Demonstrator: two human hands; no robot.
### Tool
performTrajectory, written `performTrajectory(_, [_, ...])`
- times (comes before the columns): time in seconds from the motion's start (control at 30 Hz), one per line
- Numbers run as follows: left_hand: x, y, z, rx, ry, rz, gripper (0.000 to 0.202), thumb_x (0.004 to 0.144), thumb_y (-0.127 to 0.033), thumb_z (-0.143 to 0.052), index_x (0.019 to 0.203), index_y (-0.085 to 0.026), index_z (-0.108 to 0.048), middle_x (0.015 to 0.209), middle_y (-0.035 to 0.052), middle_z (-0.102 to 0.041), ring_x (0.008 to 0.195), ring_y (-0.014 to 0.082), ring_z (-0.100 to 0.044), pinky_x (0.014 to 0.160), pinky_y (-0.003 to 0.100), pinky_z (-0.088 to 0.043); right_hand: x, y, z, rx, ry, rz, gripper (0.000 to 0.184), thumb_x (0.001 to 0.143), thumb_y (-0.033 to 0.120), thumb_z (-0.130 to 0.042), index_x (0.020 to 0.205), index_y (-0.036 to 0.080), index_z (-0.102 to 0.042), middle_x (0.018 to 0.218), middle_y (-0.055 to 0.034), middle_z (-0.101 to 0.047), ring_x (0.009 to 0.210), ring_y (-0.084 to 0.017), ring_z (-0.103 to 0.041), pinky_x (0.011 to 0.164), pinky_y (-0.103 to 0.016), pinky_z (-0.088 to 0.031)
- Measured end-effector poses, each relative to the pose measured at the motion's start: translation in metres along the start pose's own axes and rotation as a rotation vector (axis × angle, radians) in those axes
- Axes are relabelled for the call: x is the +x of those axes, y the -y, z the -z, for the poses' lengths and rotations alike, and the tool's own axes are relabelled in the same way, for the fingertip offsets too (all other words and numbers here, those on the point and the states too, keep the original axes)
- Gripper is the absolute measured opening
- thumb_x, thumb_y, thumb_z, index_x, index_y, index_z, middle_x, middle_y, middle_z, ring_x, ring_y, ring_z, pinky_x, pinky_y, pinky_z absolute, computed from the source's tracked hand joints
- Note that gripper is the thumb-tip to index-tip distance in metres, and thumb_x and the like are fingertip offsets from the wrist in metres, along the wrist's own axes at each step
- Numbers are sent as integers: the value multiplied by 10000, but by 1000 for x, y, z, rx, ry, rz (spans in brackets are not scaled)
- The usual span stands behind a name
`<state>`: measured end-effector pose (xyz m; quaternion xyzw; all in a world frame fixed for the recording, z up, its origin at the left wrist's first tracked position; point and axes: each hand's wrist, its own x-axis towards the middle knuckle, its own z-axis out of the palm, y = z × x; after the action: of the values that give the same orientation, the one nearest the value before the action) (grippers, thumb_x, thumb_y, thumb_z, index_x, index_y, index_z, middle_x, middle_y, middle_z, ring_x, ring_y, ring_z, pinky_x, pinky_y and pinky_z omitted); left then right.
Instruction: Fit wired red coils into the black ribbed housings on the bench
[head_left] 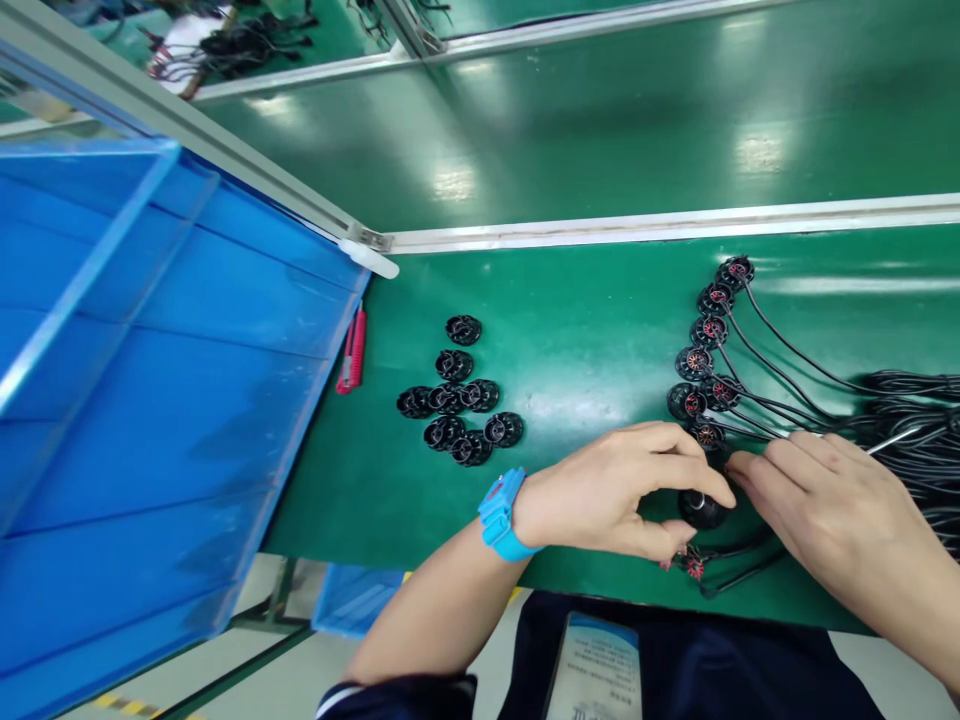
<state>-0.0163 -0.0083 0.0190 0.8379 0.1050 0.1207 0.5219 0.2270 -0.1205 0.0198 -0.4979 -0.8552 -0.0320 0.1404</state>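
My left hand [622, 490], with a blue strap [506, 512] on its wrist, curls thumb and index finger around a black round part [701, 510] near the table's front edge. Just to the right, my right hand [817, 500] is closed, its fingertips pinched beside that part. A slim metal tool [896, 438] sticks out behind its knuckles; the tool's other end is hidden. Below my left thumb lie red-ended cable tips [694, 565]. Beyond my hands, several black round parts with red and orange centres [694, 362] are joined to black cables [795, 350].
Several loose black round parts [448, 398] stand on the green table [585, 330] at left of centre. A red utility knife [352, 350] lies beside a large blue bin [165, 400]. Coiled black cables [911, 400] crowd the right side. A white-edged ledge [637, 225] runs along the back.
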Motion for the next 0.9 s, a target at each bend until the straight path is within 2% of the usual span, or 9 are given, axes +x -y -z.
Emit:
performTrajectory(0.17, [3, 6, -6, -12, -35, 66, 225, 846, -144, -698, 1047, -186, -606, 1158, 80, -745, 1024, 199, -702, 905, 329, -579, -1, -2, 0, -28, -2, 9, 151, 977, 58, -551, 1012, 145, -670, 771, -22, -486, 744, -205, -445, 740, -384, -347])
performTrajectory(0.37, [6, 10, -6, 220, 14, 61, 339, 888, -152, -791, 1204, -202, -678, 1152, 28, -775, 1084, 211, -660, 998, 353, -500, -2, -2, 9, 34, -13, 11, 120, 1009, 82, -567, 1037, 143, -667, 769, -7, -477, 723, -187, -452, 732, -368, -348])
performTrajectory(0.47, [7, 11, -8, 337, 32, 109, 364, 870, -301, -886, 1170, -203, -703, 1088, 30, -752, 1015, 214, -643, 931, 347, -482, -3, -1, 14, 78, -7, 27, 106, 1036, 113, -574, 1033, 141, -675, 760, -2, -491, 711, -180, -454, 729, -373, -348])
performTrajectory(0.57, [6, 10, -9, 402, 31, 130, 578, 803, -534, -910, 1230, -204, -704, 1025, 32, -701, 929, 217, -628, 848, 348, -467, -2, 0, 17, 109, -22, 18, 105, 1046, 147, -595, 964, 151, -659, 741, 0, -481, 703, -177, -441, 722, -375, -340])
performTrajectory(0.63, [5, 8, -7, 375, 46, 105, 677, 783, -568, -914, 1314, -213, -690, 996, 22, -672, 899, 214, -625, 819, 340, -467, -2, 1, 19, 127, -31, -2, 103, 1048, 160, -604, 955, 154, -648, 745, 1, -479, 703, -173, -441, 722, -375, -342])
performTrajectory(0.7, [5, 7, -4, 315, 64, 75, 583, 837, -443, -908, 1336, -229, -696, 979, 9, -657, 897, 198, -635, 830, 321, -480, -2, 3, 20, 144, -27, -1, 89, 1053, 160, -600, 984, 151, -656, 750, 5, -482, 698, -166, -446, 722, -374, -347])
performTrajectory(0.77, [6, 7, -5, 275, 51, 63, 406, 902, -306, -858, 1277, -224, -728, 972, 7, -659, 899, 180, -645, 847, 301, -492, -2, 4, 21, 160, -17, 8, 85, 1056, 164, -599, 1002, 152, -663, 748, 8, -488, 687, -160, -449, 717, -375, -351])
performTrajectory(0.83, [8, 8, -11, 280, -6, 70, 313, 910, -301, -853, 1188, -199, -750, 961, 11, -670, 891, 178, -647, 842, 301, -496, -4, 5, 21, 168, 7, 22, 75, 1055, 161, -599, 1036, 151, -671, 761, 0, -514, 704, -164, -475, 723, -375, -363])
performTrajectory(0.9, [11, 9, -21, 318, -72, 80, 348, 872, -375, -889, 1129, -185, -753, 956, 17, -683, 890, 189, -648, 834, 315, -494, -7, 5, 20, 156, 39, 45, 80, 1051, 159, -597, 1057, 150, -676, 780, -12, -534, 723, -175, -495, 735, -379, -373])
